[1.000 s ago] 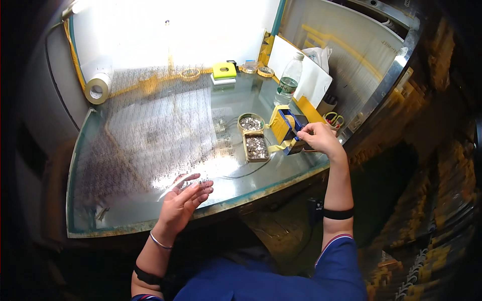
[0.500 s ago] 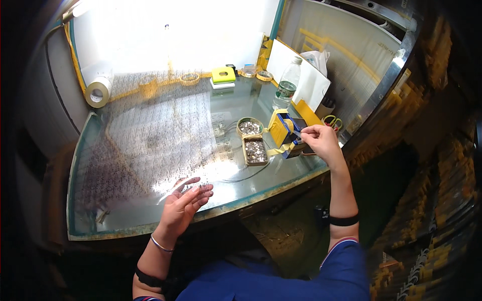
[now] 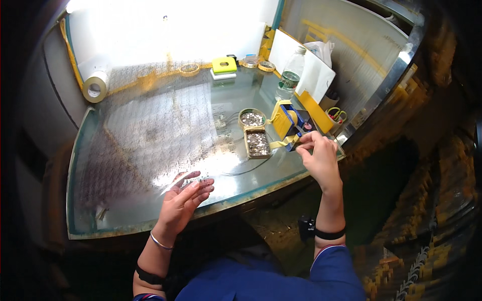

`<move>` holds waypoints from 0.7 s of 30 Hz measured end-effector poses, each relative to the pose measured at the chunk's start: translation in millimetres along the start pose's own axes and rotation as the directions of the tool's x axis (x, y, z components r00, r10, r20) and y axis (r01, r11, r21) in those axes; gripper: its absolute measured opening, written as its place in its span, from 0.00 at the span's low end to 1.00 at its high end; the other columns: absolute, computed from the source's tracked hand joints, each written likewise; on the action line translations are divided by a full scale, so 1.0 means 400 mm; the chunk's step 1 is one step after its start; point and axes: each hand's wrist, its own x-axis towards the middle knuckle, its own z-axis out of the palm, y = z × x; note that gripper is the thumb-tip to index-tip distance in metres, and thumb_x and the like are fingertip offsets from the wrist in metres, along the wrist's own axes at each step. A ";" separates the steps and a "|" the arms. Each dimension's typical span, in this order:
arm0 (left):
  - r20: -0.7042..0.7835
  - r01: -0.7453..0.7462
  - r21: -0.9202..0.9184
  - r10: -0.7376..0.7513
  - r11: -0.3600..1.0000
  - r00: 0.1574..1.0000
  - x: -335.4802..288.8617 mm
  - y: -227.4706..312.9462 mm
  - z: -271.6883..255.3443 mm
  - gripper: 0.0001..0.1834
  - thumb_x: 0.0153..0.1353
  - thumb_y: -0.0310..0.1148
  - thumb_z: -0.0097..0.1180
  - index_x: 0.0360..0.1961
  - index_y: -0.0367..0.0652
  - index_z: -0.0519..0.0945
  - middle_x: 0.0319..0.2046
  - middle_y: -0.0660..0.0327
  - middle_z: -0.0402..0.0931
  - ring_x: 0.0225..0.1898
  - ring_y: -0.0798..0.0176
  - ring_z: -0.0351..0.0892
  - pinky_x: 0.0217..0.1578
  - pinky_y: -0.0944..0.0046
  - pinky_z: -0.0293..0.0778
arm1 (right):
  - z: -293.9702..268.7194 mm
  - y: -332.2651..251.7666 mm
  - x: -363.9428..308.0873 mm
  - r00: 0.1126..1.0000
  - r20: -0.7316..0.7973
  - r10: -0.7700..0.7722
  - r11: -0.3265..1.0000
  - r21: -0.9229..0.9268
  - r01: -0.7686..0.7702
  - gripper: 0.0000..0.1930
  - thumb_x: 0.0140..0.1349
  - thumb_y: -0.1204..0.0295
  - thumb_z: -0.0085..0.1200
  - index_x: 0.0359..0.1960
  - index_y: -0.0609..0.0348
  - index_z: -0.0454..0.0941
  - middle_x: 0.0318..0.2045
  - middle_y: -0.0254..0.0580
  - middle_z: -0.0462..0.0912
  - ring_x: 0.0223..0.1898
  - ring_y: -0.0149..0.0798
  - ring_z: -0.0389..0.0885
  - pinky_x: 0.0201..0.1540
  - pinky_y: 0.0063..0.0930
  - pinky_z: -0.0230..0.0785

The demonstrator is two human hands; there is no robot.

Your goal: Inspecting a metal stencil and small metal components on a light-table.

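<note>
My left hand (image 3: 182,203) is at the near edge of a large clear sheet covered in small dark marks (image 3: 150,135). Its thumb lies above, and the dark marks show over its stretched fingers, as if the sheet's edge runs between them. My right hand (image 3: 321,158) has thumb and fingertips pinched together beside a blue and yellow tape dispenser (image 3: 284,121). A short pale strip of tape seems to run from the dispenser to these fingertips; its end is hidden in the pinch. Yellow tape bands surround the dispenser.
Left of the dispenser stand a round tin (image 3: 252,118) and a square tin (image 3: 258,144) of small shiny bits. Behind are a water bottle (image 3: 289,78), a lime-green hole punch (image 3: 224,64) and tape rolls (image 3: 190,69). Scissors (image 3: 337,115) stand at right, a wide roll (image 3: 95,88) at left.
My right hand has drawn down and toward me at the dispenser, its fingers still pinched. My left hand stays nearly in place at the sheet's edge. The view has shifted slightly.
</note>
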 end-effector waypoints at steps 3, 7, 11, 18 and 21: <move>-0.002 0.005 -0.007 -0.005 1.000 1.000 0.000 -0.005 -0.010 0.19 0.63 0.29 0.48 0.53 0.34 0.62 0.46 0.42 0.72 0.47 0.54 0.75 0.48 0.62 0.72 | 0.034 -0.105 -0.020 0.999 0.039 -0.016 0.890 0.455 -0.004 0.06 0.43 0.75 0.65 0.23 0.59 0.79 0.27 0.41 0.82 0.46 0.40 0.76 0.49 0.36 0.63; 0.022 0.019 0.009 -0.019 1.000 1.000 0.005 0.000 -0.004 0.20 0.63 0.29 0.48 0.54 0.33 0.61 0.47 0.42 0.72 0.48 0.55 0.74 0.49 0.63 0.72 | 0.143 -0.176 -0.074 0.962 0.193 -0.192 0.569 0.821 -0.051 0.06 0.48 0.75 0.64 0.26 0.60 0.79 0.53 0.50 0.71 0.56 0.44 0.68 0.58 0.35 0.57; 0.065 0.012 -0.011 -0.011 1.000 0.998 0.003 0.002 -0.008 0.21 0.63 0.29 0.48 0.54 0.33 0.61 0.47 0.43 0.72 0.48 0.56 0.75 0.48 0.64 0.72 | 0.220 -0.234 -0.101 0.949 0.300 -0.094 0.319 0.912 -0.256 0.05 0.54 0.73 0.61 0.31 0.59 0.79 0.56 0.49 0.67 0.56 0.39 0.66 0.57 0.32 0.57; 0.070 0.011 -0.041 -0.008 0.999 0.998 0.000 0.002 -0.013 0.20 0.63 0.29 0.49 0.54 0.33 0.62 0.47 0.42 0.72 0.48 0.56 0.75 0.49 0.63 0.72 | 0.242 -0.240 -0.095 0.903 0.429 -0.024 0.172 0.891 -0.419 0.05 0.58 0.74 0.56 0.33 0.61 0.78 0.57 0.48 0.64 0.51 0.30 0.68 0.55 0.26 0.57; 0.082 0.005 -0.040 -0.002 0.999 0.997 0.002 0.001 -0.014 0.20 0.63 0.28 0.48 0.54 0.33 0.62 0.48 0.42 0.72 0.48 0.56 0.75 0.49 0.63 0.72 | 0.248 -0.232 -0.096 0.899 0.436 -0.031 0.190 0.886 -0.423 0.05 0.57 0.74 0.56 0.33 0.61 0.78 0.56 0.49 0.64 0.50 0.29 0.68 0.54 0.26 0.57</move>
